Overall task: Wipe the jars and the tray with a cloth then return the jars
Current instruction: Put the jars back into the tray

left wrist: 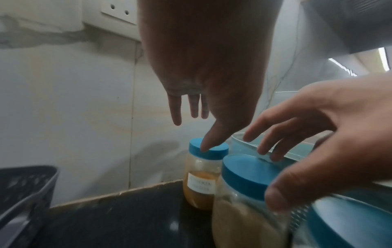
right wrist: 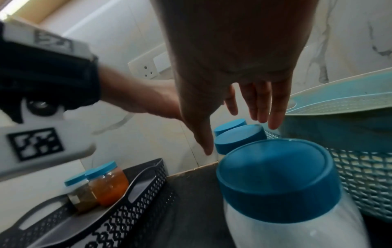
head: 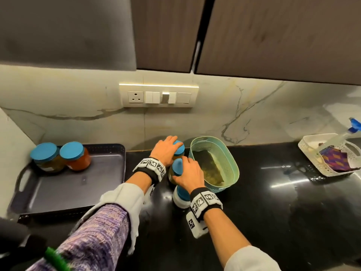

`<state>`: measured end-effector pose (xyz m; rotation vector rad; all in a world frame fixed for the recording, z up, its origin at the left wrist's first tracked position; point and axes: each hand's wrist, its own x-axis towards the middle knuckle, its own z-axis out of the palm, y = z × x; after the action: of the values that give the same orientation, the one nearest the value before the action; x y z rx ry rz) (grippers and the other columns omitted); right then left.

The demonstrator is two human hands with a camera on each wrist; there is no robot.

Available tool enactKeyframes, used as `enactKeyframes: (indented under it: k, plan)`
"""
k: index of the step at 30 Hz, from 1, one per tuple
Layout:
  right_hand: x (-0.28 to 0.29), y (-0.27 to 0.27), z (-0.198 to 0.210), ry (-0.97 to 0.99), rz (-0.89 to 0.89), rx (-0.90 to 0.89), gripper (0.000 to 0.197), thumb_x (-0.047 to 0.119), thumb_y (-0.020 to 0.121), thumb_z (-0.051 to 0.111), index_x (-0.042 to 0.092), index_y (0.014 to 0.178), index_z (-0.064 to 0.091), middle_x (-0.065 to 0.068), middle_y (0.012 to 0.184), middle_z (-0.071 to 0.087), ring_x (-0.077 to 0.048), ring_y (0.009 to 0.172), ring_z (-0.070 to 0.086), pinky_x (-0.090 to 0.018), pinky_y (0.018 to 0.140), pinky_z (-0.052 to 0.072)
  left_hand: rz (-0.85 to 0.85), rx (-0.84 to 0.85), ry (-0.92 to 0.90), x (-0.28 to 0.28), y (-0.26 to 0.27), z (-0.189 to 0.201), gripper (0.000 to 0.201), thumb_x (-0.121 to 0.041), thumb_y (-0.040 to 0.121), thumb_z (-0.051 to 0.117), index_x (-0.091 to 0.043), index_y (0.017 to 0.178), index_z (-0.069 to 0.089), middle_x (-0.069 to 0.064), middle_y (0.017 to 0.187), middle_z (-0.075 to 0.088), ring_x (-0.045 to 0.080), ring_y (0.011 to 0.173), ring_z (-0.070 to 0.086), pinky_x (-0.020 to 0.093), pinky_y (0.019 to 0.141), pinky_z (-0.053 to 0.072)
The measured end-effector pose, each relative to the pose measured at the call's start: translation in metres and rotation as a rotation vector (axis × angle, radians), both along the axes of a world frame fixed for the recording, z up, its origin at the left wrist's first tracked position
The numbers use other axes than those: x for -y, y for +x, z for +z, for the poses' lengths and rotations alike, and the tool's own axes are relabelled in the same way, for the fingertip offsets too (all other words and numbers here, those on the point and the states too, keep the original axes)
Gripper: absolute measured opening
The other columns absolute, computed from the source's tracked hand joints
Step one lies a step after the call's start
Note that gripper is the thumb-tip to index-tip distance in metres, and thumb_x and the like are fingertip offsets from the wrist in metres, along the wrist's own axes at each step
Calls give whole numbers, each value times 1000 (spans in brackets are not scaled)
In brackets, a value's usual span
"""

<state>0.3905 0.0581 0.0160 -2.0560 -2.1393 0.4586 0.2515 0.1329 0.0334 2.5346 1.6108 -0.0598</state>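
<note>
Near the middle of the head view, on the black tabletop (head: 254,212), three blue-lidded jars stand beside the teal basket (head: 232,165). Both hands are spread: left hand (head: 166,149) over the far jar (left wrist: 203,174), right hand (head: 189,173) over the middle jar (left wrist: 244,198). Grip each lid squarely, lift straight, and set them on the tray (head: 64,184) at lower left, beside its two jars (head: 60,159).

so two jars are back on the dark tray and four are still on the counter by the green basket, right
Not quite: three jars, not four, are still on the counter by the green basket. The head view shows the far jar under the left hand, the middle jar under the right hand, and the white jar. Two jars, one brownish and one orange, are on the dark tray.
</note>
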Motion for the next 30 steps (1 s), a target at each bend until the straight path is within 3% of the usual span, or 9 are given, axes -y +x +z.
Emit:
enactKeyframes:
  k: [6,9,13,17,21,25,30]
  plan:
    - [-12,4,-21,-18,-2,8,79,43,85,81,16,147,42,-10,139,54,-31,131,54,-43,103,50,-82,-209,-80,-35,24,-22,82,-26,96,71,-34,163,24,10,170,16,33,158,13,58,117,35]
    - [-13,7,-33,16,12,-10,78,43,88,78,16,150,40,-9,141,53,-29,132,52,-39,107,47,-59,-203,-114,-41,28,-29,75,-25,94,72,-32,159,34,13,165,23,35,152,26,58,113,39]
    - [-13,7,-38,11,-8,-23,84,47,88,75,14,155,35,-9,143,50,-29,135,48,-38,110,44,-34,-110,-105,-36,17,-29,67,-24,83,81,-20,142,49,15,145,35,36,128,46,52,96,51]
    - [-11,-9,-25,-9,-55,-39,83,51,80,78,17,148,44,-9,138,50,-30,133,47,-41,103,47,43,71,-49,-15,-22,-26,73,-45,74,83,-17,134,53,16,130,41,36,113,50,49,82,56]
    - [-11,-40,1,64,-103,-120,84,50,71,82,18,142,50,-9,132,49,-31,129,46,-44,96,50,145,244,64,17,-72,-5,76,-40,65,83,-12,130,57,17,121,46,37,107,52,51,75,59]
    - [-14,-91,36,132,-75,-215,83,46,70,85,20,142,55,-8,127,52,-31,126,48,-41,92,48,270,397,242,51,-133,24,80,-41,55,76,-16,129,61,10,115,49,30,102,52,38,65,54]
    - [2,-180,68,164,62,-330,82,45,68,87,20,140,57,-6,123,55,-28,121,49,-41,91,48,375,418,378,104,-228,48,76,-43,56,71,-19,128,64,8,112,51,28,99,52,37,68,51]
